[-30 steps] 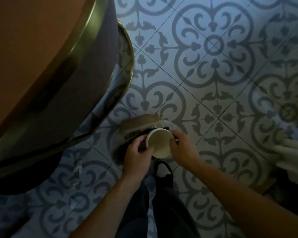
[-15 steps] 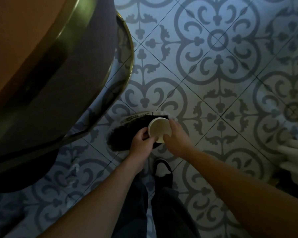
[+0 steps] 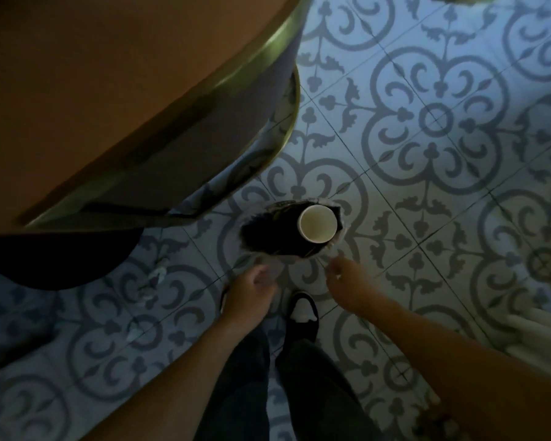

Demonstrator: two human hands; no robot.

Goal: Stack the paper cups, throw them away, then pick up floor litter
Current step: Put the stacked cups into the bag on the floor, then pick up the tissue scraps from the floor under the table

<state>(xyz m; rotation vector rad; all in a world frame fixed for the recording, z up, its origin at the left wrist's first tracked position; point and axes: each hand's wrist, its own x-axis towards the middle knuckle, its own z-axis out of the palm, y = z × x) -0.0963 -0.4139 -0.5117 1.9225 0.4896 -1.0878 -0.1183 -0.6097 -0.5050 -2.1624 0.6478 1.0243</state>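
Note:
A white paper cup stack [image 3: 317,223] stands mouth up inside a small bin [image 3: 261,232] lined with a dark bag, at the bin's right side. My left hand [image 3: 252,289] hovers just below the bin's near rim, fingers loosely curled with nothing in them. To the right, my right hand [image 3: 350,281] is also empty, fingers apart, a short way from the bin. Small white scraps of litter [image 3: 158,275] lie on the patterned tile floor [image 3: 427,122], left of my left hand.
A round table with a brass edge [image 3: 204,93] overhangs the upper left, its dark base [image 3: 61,259] on the floor. My shoe [image 3: 301,313] and trouser legs are below the bin. A pale object [image 3: 541,329] sits at the right edge.
Both hands have let go of the cup stack and pulled back toward me. The cups now rest inside the bin.

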